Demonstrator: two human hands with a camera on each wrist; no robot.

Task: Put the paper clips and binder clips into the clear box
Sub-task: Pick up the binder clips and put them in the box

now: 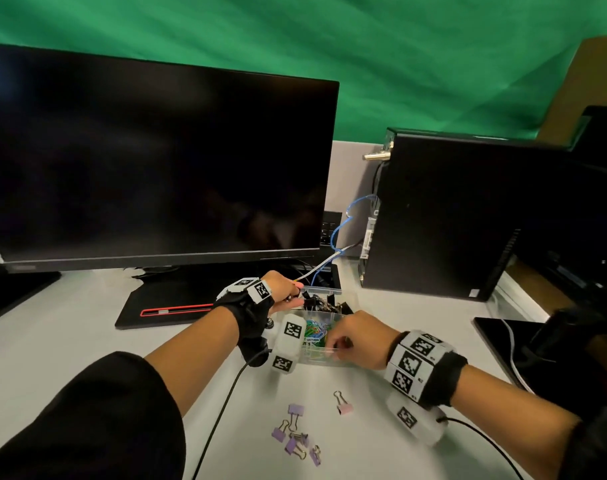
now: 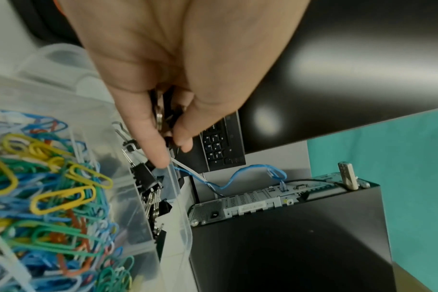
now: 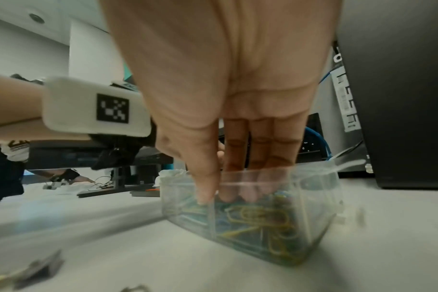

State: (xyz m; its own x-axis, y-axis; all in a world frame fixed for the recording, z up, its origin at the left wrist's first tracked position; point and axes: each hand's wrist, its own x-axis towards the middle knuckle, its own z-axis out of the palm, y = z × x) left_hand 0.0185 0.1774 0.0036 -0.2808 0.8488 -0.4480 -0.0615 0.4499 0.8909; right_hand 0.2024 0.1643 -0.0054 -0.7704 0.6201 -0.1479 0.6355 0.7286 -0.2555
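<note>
The clear box (image 1: 333,356) stands on the white desk, with coloured paper clips (image 1: 314,332) in its near compartment and black binder clips (image 1: 321,303) in the far one. My left hand (image 1: 295,296) hovers over the far compartment, and its fingers (image 2: 158,146) pinch a bunch of black binder clips (image 2: 160,116). My right hand (image 1: 333,348) grips the box's near wall (image 3: 313,197), thumb outside and fingers inside, on the paper clips (image 3: 258,217). Several purple binder clips (image 1: 297,434) and a pink one (image 1: 343,405) lie loose on the desk in front of the box.
A dark monitor (image 1: 156,161) on a black base (image 1: 163,306) stands behind the box. A black computer tower (image 1: 451,216) stands to the right, with a blue cable (image 1: 343,230) running from it. A black flat object (image 1: 499,337) lies at the right edge.
</note>
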